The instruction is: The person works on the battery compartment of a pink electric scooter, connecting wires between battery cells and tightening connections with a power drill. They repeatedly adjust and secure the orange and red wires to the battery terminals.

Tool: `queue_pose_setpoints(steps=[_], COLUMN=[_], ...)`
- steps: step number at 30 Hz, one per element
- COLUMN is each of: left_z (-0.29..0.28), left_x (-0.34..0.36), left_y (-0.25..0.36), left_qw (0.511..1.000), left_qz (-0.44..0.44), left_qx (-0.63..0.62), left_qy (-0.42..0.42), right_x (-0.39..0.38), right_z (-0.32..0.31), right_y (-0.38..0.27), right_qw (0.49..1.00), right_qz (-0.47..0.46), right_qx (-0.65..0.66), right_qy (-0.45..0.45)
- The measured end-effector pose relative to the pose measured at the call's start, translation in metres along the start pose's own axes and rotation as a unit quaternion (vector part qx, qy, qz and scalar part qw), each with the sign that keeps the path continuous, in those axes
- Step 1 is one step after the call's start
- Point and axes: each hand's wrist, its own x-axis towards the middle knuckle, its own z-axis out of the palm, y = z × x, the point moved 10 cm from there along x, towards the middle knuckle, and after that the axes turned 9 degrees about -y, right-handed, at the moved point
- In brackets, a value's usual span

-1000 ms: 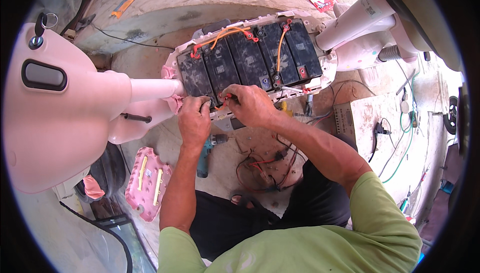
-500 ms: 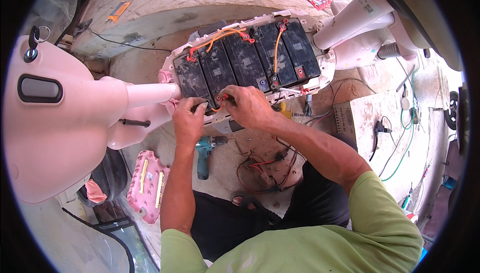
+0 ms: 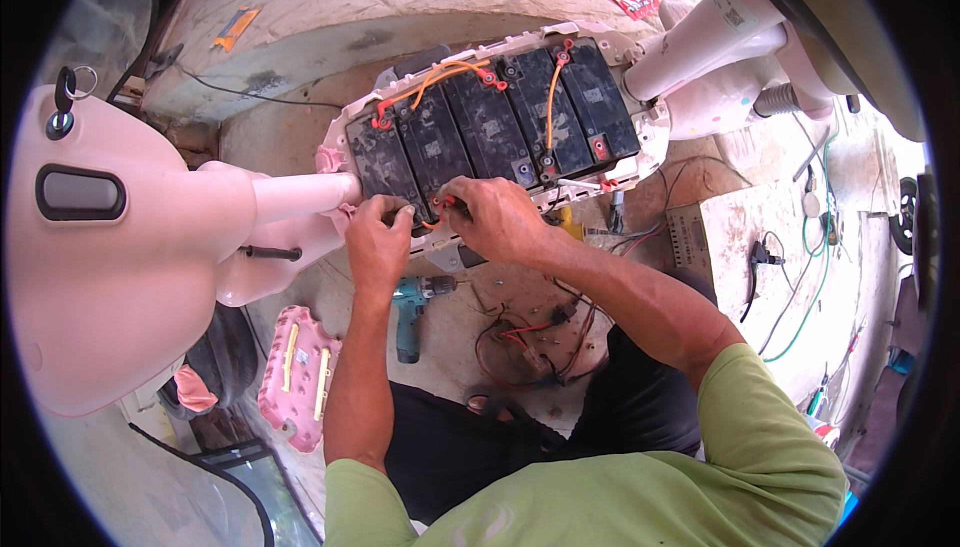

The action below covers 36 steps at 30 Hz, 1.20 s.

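Observation:
Several black batteries (image 3: 432,144) sit side by side in the pale pink battery tray (image 3: 652,137) of a pink scooter. At the near edge of the leftmost two, a short orange wire (image 3: 432,226) with red-covered ends lies between my hands. My right hand (image 3: 498,219) pinches its right end, where a red terminal cover (image 3: 446,204) shows at the fingertips. My left hand (image 3: 380,237) is closed at the leftmost battery's near corner, thumb and finger pressed together by the wire's other end. What it pinches is hidden. A longer orange wire (image 3: 440,73) links terminals along the far side.
A teal cordless drill (image 3: 407,319) lies on the floor below the tray. Near it are a pink cover panel (image 3: 298,377) and tangled red and black wires (image 3: 530,342). Pink scooter bodywork (image 3: 130,277) stands at left; a pale pink column (image 3: 705,37) rises at right.
Both hands stay at the same battery terminals, with only slight finger movement. The view has shifted a little.

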Motion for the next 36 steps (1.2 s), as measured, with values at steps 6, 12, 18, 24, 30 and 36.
queue_pose_setpoints(steps=[6,12,18,24,30,36], left_z=[0.000,-0.001,-0.004,-0.009,-0.004,0.000], left_x=[-0.004,-0.007,-0.010,-0.013,-0.010,-0.015], left_y=[-0.003,0.003,0.007,0.009,0.013,0.026], left_qw=[1.000,0.999,0.999,0.998,0.998,0.988], left_qz=[0.007,0.022,0.038,0.042,0.065,0.102], left_qx=[-0.019,0.010,-0.003,-0.037,0.007,0.103], left_qy=[0.020,0.040,0.029,0.012,0.024,0.045], right_x=[0.001,0.002,0.006,0.007,0.009,0.007], right_z=[-0.003,-0.005,-0.005,-0.006,-0.006,-0.006], right_y=[-0.001,0.006,0.011,0.011,0.011,0.011], right_qw=[1.000,0.998,0.995,0.996,0.996,0.996], right_qz=[-0.008,0.011,0.009,0.035,0.064,0.053], right_qx=[0.030,0.061,0.089,0.081,0.067,0.066], right_qy=[-0.004,0.021,0.041,0.020,-0.006,-0.002])
